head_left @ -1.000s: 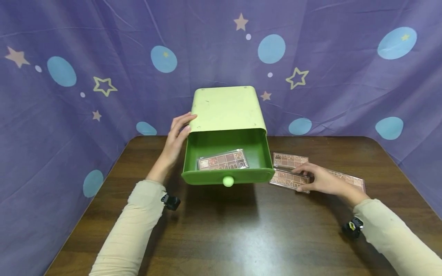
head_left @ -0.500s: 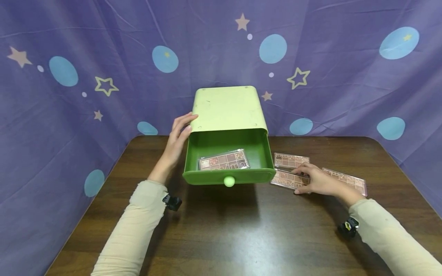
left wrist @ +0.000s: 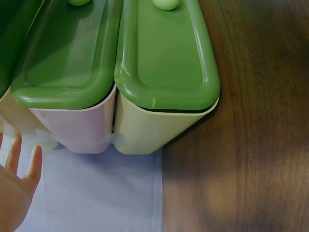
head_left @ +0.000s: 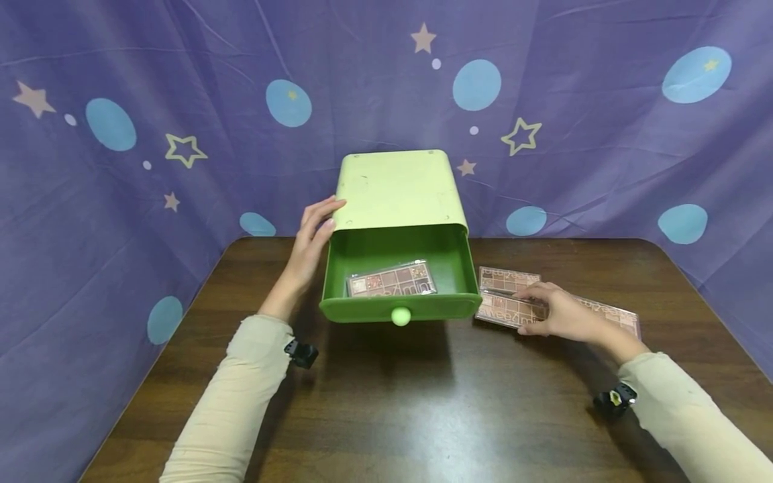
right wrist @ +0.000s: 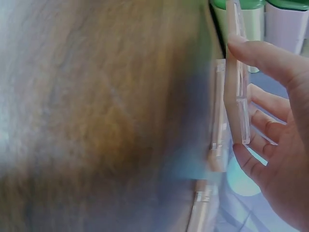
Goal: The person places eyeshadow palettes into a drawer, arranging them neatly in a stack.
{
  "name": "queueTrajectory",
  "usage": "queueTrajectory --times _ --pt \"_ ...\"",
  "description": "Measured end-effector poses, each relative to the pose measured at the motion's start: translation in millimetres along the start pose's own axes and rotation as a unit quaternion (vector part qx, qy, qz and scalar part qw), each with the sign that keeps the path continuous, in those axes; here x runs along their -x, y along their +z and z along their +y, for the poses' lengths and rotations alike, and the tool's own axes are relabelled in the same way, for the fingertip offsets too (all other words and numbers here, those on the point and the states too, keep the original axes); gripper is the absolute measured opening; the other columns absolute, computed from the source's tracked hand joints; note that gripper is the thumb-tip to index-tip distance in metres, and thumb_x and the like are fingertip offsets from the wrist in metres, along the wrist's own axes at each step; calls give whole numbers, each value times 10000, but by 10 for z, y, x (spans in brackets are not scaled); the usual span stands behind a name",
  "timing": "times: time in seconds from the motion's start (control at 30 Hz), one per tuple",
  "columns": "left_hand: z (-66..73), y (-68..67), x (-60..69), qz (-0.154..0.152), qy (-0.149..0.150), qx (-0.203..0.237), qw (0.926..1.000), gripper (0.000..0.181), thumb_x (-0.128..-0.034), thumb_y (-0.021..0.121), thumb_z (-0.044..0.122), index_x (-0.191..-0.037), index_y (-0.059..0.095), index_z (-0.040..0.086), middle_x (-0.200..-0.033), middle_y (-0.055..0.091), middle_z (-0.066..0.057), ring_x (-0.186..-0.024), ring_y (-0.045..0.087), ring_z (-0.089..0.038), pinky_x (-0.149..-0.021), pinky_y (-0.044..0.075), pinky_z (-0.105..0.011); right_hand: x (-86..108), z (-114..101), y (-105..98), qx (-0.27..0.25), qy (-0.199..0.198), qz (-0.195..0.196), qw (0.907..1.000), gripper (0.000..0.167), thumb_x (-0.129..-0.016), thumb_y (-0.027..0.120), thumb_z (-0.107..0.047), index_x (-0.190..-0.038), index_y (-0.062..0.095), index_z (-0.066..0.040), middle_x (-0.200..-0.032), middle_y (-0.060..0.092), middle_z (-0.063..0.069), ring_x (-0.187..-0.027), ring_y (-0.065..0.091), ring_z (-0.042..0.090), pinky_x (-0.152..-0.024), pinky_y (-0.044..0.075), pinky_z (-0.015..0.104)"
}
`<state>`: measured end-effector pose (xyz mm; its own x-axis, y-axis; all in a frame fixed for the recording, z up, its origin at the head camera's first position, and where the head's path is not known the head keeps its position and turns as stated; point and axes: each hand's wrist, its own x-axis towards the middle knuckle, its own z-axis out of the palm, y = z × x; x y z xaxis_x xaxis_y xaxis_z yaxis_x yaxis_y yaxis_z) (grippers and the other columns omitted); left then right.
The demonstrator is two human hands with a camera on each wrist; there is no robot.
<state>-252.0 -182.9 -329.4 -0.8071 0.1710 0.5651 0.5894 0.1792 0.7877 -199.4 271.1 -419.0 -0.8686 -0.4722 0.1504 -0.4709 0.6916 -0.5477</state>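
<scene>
In the head view my left hand [head_left: 308,245] rests against the left side of a pale green drawer cabinet [head_left: 398,191], fingers fairly straight near its upper edge. The cabinet's green top drawer [head_left: 398,308] is pulled out. An eyeshadow palette [head_left: 392,280] lies inside it, tilted towards the front. To the right, my right hand [head_left: 561,314] pinches another palette [head_left: 507,310] by its right end. The right wrist view shows this palette [right wrist: 236,77] between thumb and fingers, seen edge-on. Two more palettes lie near that hand, one behind [head_left: 507,277] and one to the right [head_left: 612,315].
Lower drawers with green fronts [left wrist: 166,63] and a pink casing [left wrist: 79,128] show in the left wrist view. The cabinet stands on a brown wooden table [head_left: 386,416], with a purple patterned cloth [head_left: 374,74] hanging behind.
My right hand has shifted slightly, its thumb and fingers now closed on the near palette's right end. Left hand, cabinet and drawer stay in place.
</scene>
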Motion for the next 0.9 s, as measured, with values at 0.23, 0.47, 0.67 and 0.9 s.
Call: queueTrajectory --times 0.23,0.47,0.67,0.9 --pt "331 45 42 -29 -134 -9 9999 452 -963 418 86 -1362 477 -119 -1491 335 -272 -1378 295 -313 -1137 232 -459 39 -150 -149 156 -109 261 9995 653 -728 874 -288 -1267 637 -5 -1256 603 200 -1184 518 414 -982 392 626" --pt "63 22 9 83 38 47 9999 448 -976 446 153 -1375 524 -37 -1491 378 -171 -1363 330 -244 -1138 223 -465 81 -313 -277 298 -474 764 9955 647 -702 899 -250 -1273 660 -63 -1181 635 52 -1111 528 218 -926 428 477" --pt "-51 19 -6 98 121 76 9998 450 -980 460 192 -1380 540 4 -1491 388 -128 -1356 337 -213 -1134 229 -467 160 -433 -414 339 -577 1175 9908 648 -682 911 -214 -1273 671 -99 -1194 636 35 -1081 496 86 -907 390 240" --pt "-32 29 0 106 24 109 9999 446 -980 436 129 -1384 512 -45 -1507 354 -195 -1376 316 -259 -1138 223 -448 248 -544 -541 23 -573 1586 9857 634 -672 903 -90 -1266 685 -130 -1224 642 6 -1112 471 -8 -918 317 100"
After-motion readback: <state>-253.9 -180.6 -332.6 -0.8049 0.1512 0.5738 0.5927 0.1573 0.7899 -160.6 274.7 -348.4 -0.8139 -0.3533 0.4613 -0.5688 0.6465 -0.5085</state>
